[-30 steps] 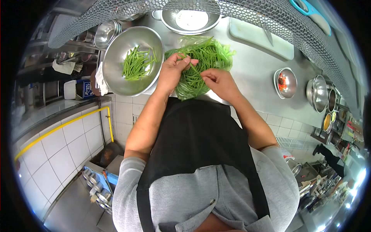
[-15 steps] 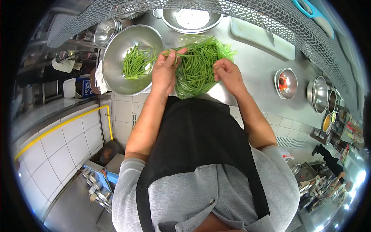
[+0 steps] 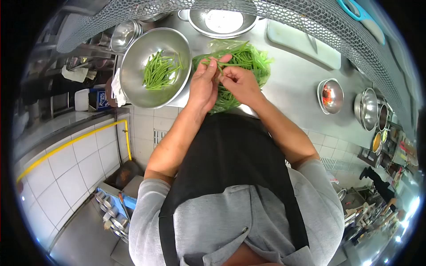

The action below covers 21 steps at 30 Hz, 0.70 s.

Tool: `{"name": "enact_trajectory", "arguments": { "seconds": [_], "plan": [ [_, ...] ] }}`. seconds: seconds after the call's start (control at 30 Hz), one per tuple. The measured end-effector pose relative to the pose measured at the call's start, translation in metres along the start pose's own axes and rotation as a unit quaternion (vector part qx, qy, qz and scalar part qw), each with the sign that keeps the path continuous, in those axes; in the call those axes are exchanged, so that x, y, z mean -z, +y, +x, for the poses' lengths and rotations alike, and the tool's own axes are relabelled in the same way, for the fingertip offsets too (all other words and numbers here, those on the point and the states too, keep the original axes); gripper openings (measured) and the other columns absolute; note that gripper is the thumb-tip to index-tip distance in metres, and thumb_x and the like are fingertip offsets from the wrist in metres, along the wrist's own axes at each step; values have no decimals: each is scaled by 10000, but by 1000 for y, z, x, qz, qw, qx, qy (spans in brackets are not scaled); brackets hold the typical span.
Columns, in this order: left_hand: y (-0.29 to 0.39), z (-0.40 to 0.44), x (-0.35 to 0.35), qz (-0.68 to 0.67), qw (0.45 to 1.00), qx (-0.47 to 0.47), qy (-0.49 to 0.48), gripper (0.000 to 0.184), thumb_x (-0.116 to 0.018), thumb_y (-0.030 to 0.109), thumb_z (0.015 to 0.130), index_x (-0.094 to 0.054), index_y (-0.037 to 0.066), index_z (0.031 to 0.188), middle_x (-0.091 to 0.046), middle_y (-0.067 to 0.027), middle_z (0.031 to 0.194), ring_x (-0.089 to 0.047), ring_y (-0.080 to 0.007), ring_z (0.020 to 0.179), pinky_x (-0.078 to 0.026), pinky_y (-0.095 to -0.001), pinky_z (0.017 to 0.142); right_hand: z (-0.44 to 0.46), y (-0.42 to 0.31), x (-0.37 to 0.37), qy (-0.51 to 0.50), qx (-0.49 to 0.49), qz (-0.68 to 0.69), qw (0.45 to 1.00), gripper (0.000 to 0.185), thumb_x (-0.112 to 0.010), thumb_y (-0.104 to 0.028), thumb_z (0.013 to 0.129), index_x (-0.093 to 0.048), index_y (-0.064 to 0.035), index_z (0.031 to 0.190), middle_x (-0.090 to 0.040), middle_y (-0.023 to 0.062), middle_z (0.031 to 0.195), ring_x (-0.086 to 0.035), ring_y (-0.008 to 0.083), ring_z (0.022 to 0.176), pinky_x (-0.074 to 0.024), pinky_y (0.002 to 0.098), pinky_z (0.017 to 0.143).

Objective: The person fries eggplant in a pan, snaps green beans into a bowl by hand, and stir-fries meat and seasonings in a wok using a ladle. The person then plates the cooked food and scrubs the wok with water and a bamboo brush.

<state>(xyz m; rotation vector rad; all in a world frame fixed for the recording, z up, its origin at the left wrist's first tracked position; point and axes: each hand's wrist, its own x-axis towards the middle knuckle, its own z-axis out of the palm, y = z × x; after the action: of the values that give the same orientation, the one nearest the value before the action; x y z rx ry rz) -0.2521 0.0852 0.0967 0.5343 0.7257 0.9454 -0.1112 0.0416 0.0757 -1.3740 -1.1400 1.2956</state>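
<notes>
Over a clear green plastic bag (image 3: 265,73) filled with long green beans (image 3: 245,56), my two hands meet. My left hand (image 3: 204,86) is closed on a few green beans, their ends showing past the thumb and fingers. The fingers of my right hand (image 3: 242,84) pinch the near end of a bean against the left fingertips. To the left stands a large steel bowl (image 3: 133,88) with a heap of cut green bean pieces (image 3: 160,71) in it. Both hands partly hide the bag's contents.
A steel pan (image 3: 195,24) sits behind the bag. On the steel table (image 3: 293,84) lie a white cutting board (image 3: 306,44) with a knife (image 3: 312,43) and a small bowl (image 3: 330,95) of red bits. More bowls (image 3: 367,108) stand far right.
My right hand has moved left from the bag's right side to meet my left hand. The left hand has shifted slightly right, still holding beans.
</notes>
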Motion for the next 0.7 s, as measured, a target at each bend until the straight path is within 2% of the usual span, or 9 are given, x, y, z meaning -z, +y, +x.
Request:
{"name": "enact_trajectory", "arguments": {
  "seconds": [0.13, 0.2, 0.3, 0.37, 0.43, 0.47, 0.53, 0.63, 0.7],
  "plan": [
    [13, -3, 4, 37, 994, -75, 69, 140, -528, 231, 1114, -536, 98, 1154, -680, -186, 1321, -638, -218, 1127, -502, -395, 1039, 8, 24, 7, 40, -1, 51, 998, 69, -692, -104, 916, -706, -37, 915, -665, 5, 735, -596, 71, 651, -474, 275, 593],
    [40, -3, 14, 168, 964, -161, 128, 145, -544, 215, 1105, -538, 76, 1146, -729, -176, 1206, -657, -194, 1009, -530, -355, 961, 2, 19, 14, 40, 11, -79, 996, 59, -687, -88, 909, -699, -44, 946, -683, 17, 768, -626, 81, 681, -511, 269, 641],
    [75, 12, 93, 388, 861, -270, 188, 237, -636, 210, 1057, -580, 15, 1179, -787, -127, 1051, -703, -198, 973, -521, -323, 944, -11, 27, 28, 41, 22, -199, 979, 174, -701, -89, 873, -732, -63, 1042, -730, 45, 841, -666, 111, 725, -558, 294, 701],
    [90, 18, 150, 488, 815, -236, 203, 286, -651, 210, 1051, -605, -14, 1222, -772, -136, 1139, -703, -224, 1083, -506, -331, 999, -15, 39, 38, 56, 86, -239, 966, 220, -702, -83, 868, -745, -71, 1083, -741, 42, 881, -667, 114, 737, -565, 301, 702],
    [93, 13, 192, 643, 674, -281, 231, 305, -666, 214, 1048, -635, -29, 1230, -737, -169, 1236, -689, -227, 1149, -490, -339, 1038, -35, 17, 67, 131, 32, -199, 971, 258, -690, -58, 866, -747, -77, 1117, -751, 40, 954, -672, 113, 773, -572, 301, 719],
    [92, 0, 184, 637, 675, -287, 238, 296, -673, 215, 1045, -641, -30, 1208, -729, -168, 1244, -688, -217, 1139, -495, -336, 1031, -46, 10, 81, 163, 6, -176, 971, 278, -684, -46, 865, -748, -81, 1134, -756, 40, 990, -674, 112, 791, -576, 300, 727],
    [91, -26, 166, 622, 675, -299, 260, 282, -687, 218, 1038, -654, -32, 1165, -713, -166, 1260, -685, -195, 1120, -504, -331, 1016, -68, 28, 134, 398, 8, -176, 900, 285, -712, -77, 881, -737, -111, 1163, -740, 66, 998, -666, 130, 795, -559, 290, 703],
    [79, -46, 180, 530, 753, -280, 271, 251, -714, 211, 1019, -668, -19, 1108, -731, -116, 1106, -679, -164, 996, -525, -313, 931, -129, 80, 251, 612, 52, -332, 716, 403, -785, -171, 855, -681, -6, 1207, -679, 149, 1130, -631, 243, 985, -529, 391, 905],
    [70, -51, 168, 546, 742, -267, 282, 227, -701, 229, 1030, -685, 4, 1000, -705, -56, 921, -621, -128, 847, -511, -288, 815, -173, 103, 301, 665, -78, -396, 629, 447, -796, -198, 857, -664, 36, 1214, -667, 171, 1135, -632, 253, 1024, -522, 397, 924]
  ]
}}
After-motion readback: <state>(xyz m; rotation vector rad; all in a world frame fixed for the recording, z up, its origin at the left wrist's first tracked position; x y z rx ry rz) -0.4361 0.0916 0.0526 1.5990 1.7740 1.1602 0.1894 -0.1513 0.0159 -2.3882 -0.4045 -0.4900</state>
